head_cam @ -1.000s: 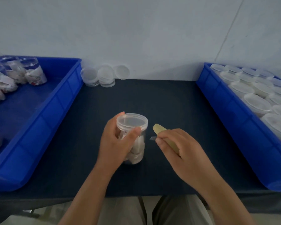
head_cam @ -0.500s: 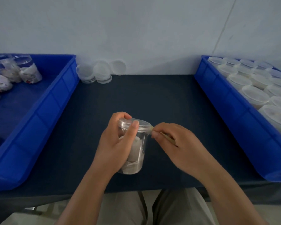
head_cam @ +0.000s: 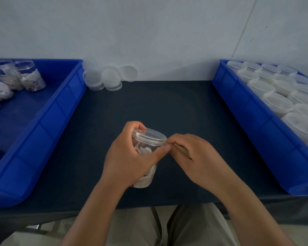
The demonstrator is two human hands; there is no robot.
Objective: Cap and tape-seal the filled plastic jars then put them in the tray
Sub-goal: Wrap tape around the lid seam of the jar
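Note:
A clear plastic jar [head_cam: 148, 139] with a clear cap and white pieces inside is held tilted above the dark table [head_cam: 167, 107], a little in front of its middle. My left hand [head_cam: 130, 157] wraps around the jar's body, thumb pressed just under the cap's rim. My right hand [head_cam: 194, 155] pinches at the right side of the cap's rim and grips a small tan tool [head_cam: 182, 151]. Whether tape lies on the rim cannot be told.
A blue tray [head_cam: 60, 110] at the left holds several filled jars [head_cam: 29, 78] at its far end. Another blue tray [head_cam: 252, 125] at the right is packed with capped jars [head_cam: 277, 103]. Loose clear caps [head_cam: 110, 78] are stacked against the back wall.
The jar has been lifted off the table and tilted to the right. My right hand moved left from beside the jar to the cap's rim, and my left thumb slid up to meet it.

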